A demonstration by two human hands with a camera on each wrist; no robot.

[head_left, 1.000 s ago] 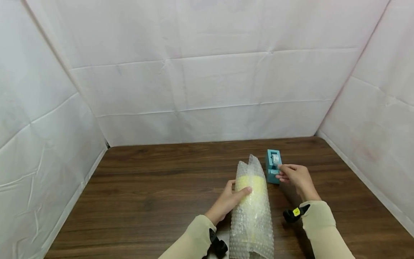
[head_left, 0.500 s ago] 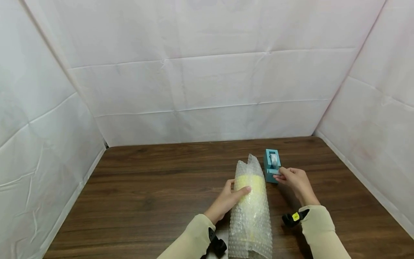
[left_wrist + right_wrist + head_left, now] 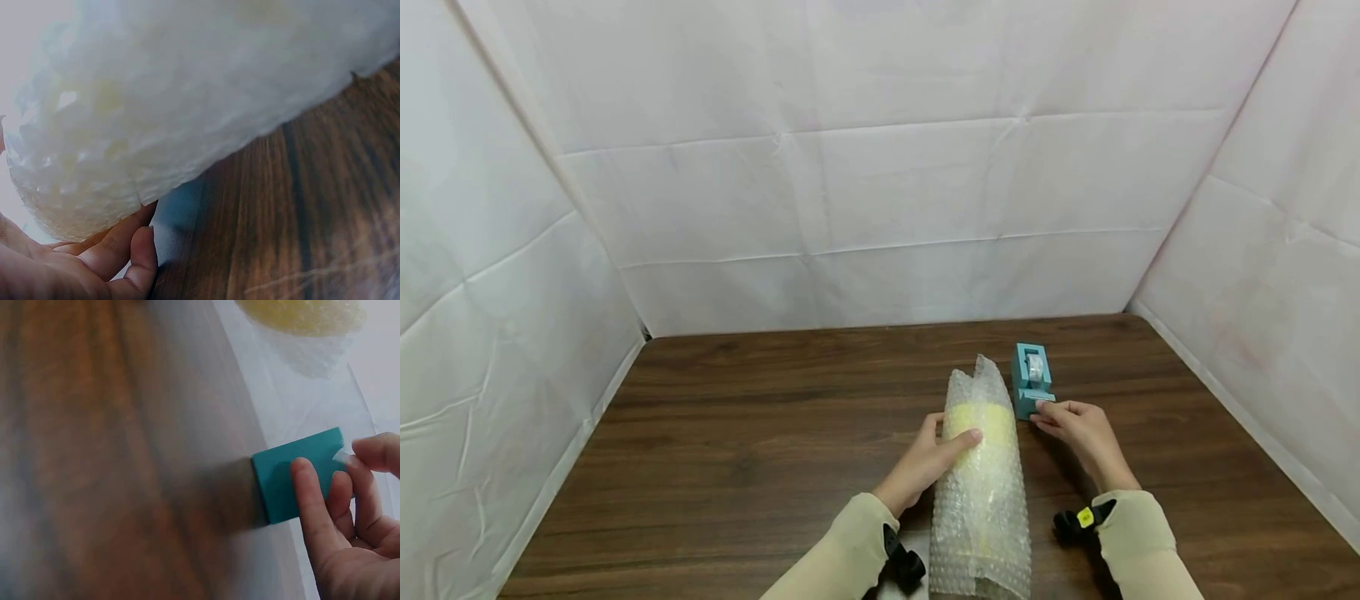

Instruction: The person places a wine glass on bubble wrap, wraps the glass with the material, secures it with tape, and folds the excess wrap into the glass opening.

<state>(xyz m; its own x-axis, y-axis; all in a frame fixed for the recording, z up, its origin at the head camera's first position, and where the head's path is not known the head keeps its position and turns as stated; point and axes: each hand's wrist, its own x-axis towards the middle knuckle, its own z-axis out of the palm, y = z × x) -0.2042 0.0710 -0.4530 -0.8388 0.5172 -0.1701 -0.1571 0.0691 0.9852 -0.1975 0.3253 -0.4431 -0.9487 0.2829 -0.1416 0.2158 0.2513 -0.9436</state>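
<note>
Right hand (image 3: 1086, 431) pinches tape (image 3: 340, 456) at the blue dispenser (image 3: 1032, 375) on the table (image 3: 775, 433); left hand (image 3: 927, 458) grips the bubble-wrapped bundle (image 3: 981, 500) just beside it. Step: apparently dispensing tape; next move probably calls for a clean tear.

Teal tape dispenser (image 3: 1032, 386), translucent tape (image 3: 342, 456), clear bubble wrap (image 3: 977, 533), yellow contents (image 3: 997, 427), brown wood-grained tabletop (image 3: 760, 433), white walls (image 3: 880, 175)

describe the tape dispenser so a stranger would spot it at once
On the dark wooden table, find the long bubble-wrapped bundle. Just right of its far end, touched by the right hand, sits a small blocky tape dispenser. Its blue-green body and pale tape roll set it apart from the clear-and-yellow bundle.
</note>
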